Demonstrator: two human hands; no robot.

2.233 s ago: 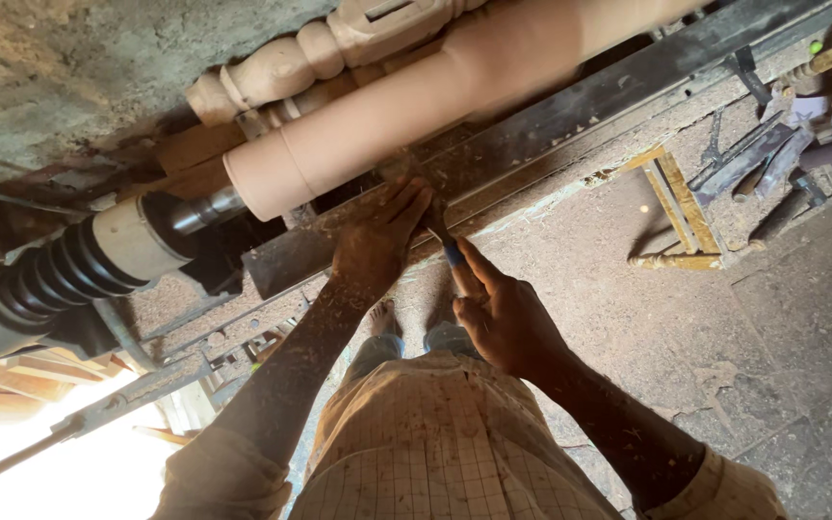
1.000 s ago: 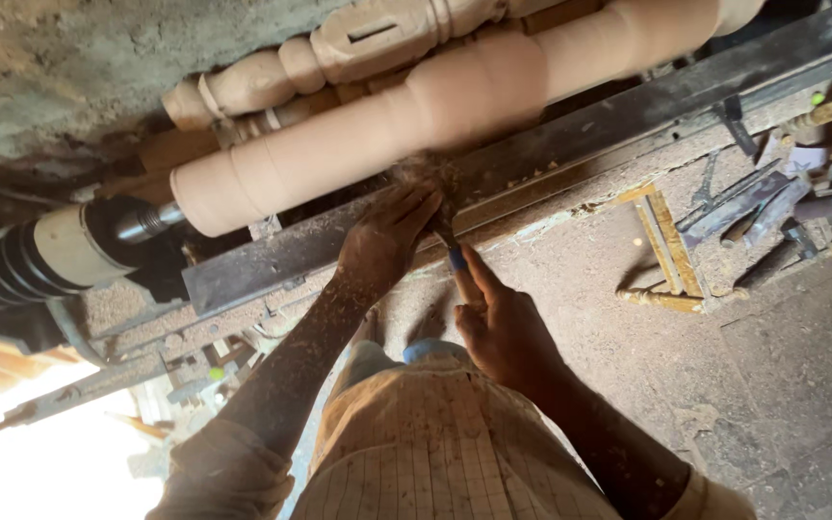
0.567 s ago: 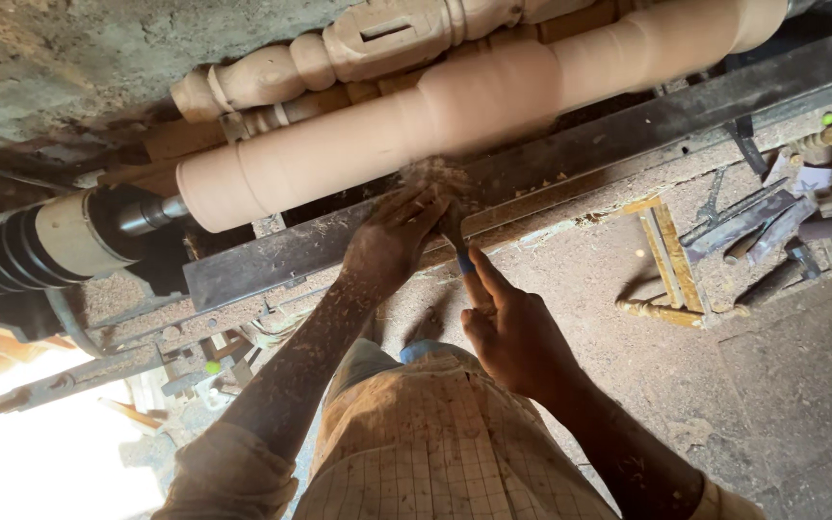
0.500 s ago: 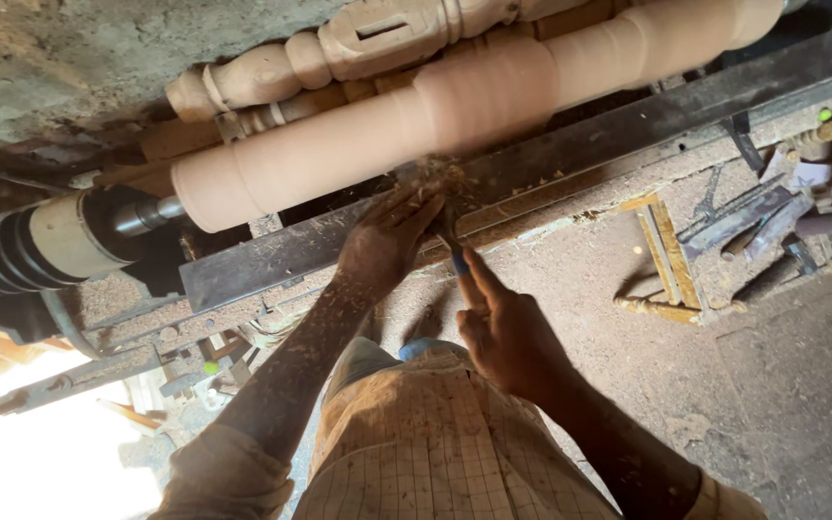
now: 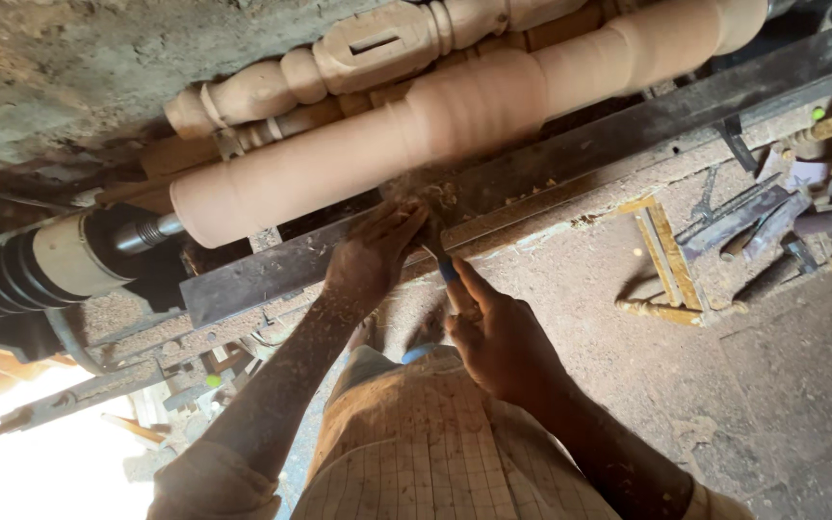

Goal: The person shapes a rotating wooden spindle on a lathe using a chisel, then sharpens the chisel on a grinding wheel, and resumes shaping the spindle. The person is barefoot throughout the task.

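Lathe motor (image 5: 21, 279) at far left. Pale wooden spindle (image 5: 455, 120) mounted across the lathe. Left hand (image 5: 373, 255) lies fingers-flat on the tool rest (image 5: 281, 274), steadying the chisel (image 5: 445, 265). Right hand (image 5: 498, 332) closed around its blue handle. Loose tools (image 5: 763, 217) on floor, right.

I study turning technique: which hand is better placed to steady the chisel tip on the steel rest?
Probably the left hand: it lies on the steel rest beside the chisel tip, under the wooden spindle. The right hand is farther back, its grip around the handle.
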